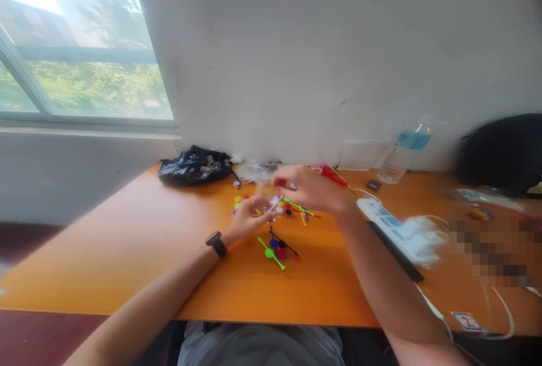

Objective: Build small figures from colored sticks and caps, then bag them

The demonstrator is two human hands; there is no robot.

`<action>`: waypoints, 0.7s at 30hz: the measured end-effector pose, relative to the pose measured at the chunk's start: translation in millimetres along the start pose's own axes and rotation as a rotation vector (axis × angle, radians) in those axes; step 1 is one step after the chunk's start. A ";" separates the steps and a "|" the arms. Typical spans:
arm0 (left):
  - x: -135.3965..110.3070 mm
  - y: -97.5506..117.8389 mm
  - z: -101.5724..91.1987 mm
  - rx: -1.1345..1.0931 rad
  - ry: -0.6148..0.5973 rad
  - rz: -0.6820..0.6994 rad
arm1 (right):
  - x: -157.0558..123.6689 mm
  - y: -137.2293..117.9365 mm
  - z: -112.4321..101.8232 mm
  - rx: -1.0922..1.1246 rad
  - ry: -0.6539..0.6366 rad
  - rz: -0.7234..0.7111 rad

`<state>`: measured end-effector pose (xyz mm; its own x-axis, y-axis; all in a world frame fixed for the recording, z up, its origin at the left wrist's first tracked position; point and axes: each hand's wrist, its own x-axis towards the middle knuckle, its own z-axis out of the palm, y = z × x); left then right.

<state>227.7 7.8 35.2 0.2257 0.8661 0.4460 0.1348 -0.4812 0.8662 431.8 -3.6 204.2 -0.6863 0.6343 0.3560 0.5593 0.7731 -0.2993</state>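
My left hand point(249, 216), with a dark watch on its wrist, pinches a thin white arrow-shaped piece point(276, 203) between thumb and fingers. Just above and to the right, my right hand point(307, 185) is curled with its fingertips together over that piece; whatever it grips is too small to make out. Behind and under the hands lie loose discs in several colours, among them a black disc point(288, 212), and thin arrows such as a yellow-green arrow point(300, 207). Nearer to me rests a small cluster of arrows on round bases, including a bright green arrow spinner point(270, 253) beside blue, black and red ones.
A black plastic bag point(195, 165) sits at the table's back left, with clear plastic wrapping point(258, 170) beside it. To the right are a red-handled tool point(332, 174), a water bottle point(402, 154), a white power strip point(381, 219) with plugs and cables, and a black bag point(506, 154).
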 end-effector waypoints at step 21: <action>2.9 5.2 -1.1 -0.169 -0.043 -0.080 | 8.0 3.9 10.2 -0.097 0.332 -0.064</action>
<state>227.9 8.0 41.3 0.2619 0.8923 0.3678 -0.0098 -0.3786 0.9255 423.8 4.4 196.9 -0.5420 0.5393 0.6446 0.5724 0.7985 -0.1868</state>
